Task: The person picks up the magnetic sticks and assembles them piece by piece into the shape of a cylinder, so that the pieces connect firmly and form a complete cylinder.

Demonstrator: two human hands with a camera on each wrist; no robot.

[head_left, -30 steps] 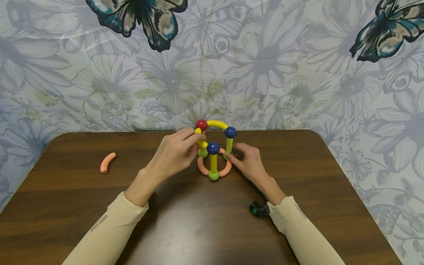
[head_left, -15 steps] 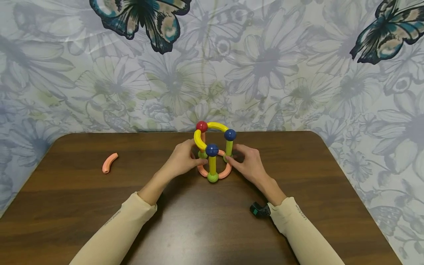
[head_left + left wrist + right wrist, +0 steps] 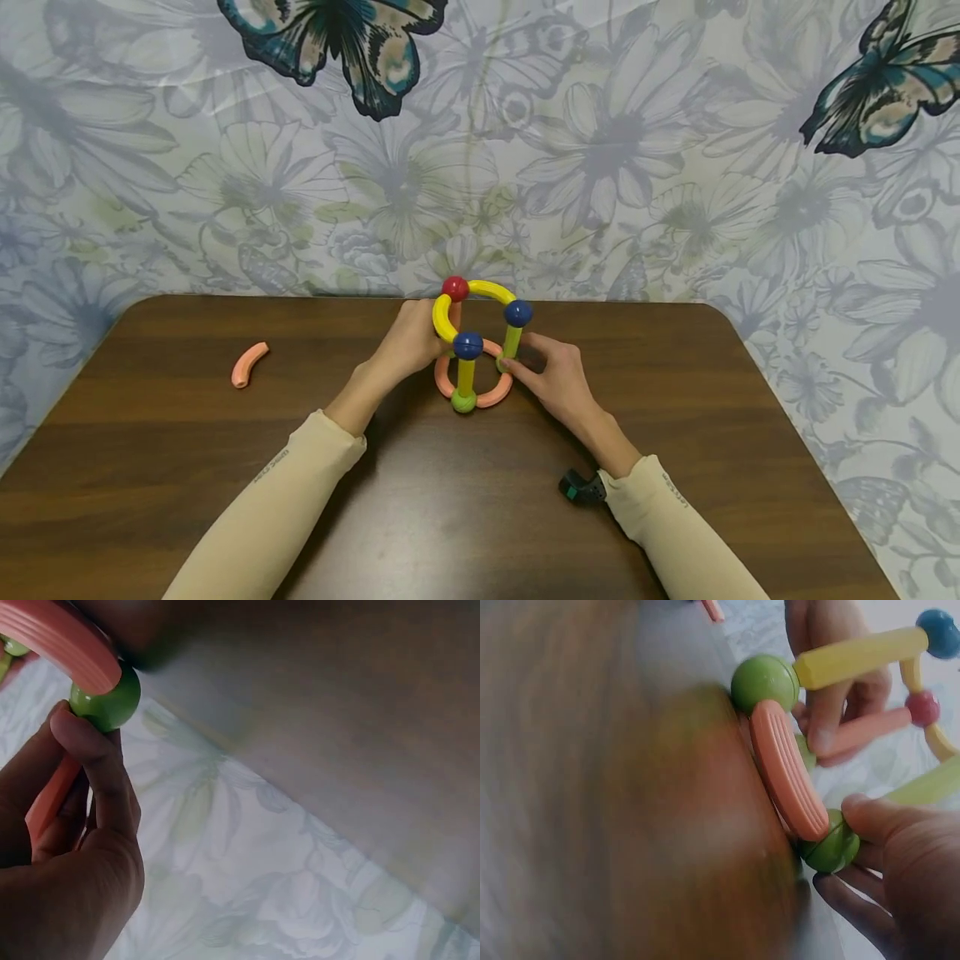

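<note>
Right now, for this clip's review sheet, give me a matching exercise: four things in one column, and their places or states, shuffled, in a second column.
Things:
1. red ball
2. loose pink curved piece
3. left hand
4. right hand

Places or states:
A. lies alone on the table's left side
B. tops the structure at the back
C. pinches a green ball at the base's right
D. grips the structure's left side

Pairs: 1-B, 2-A, 3-D, 4-C

I sit at a dark brown wooden table with rounded corners and a soft sheen. Behind the table hangs a pale floral cloth of grey-lilac blooms. High above the table, two teal butterflies are printed on it, one toward each upper corner.
</note>
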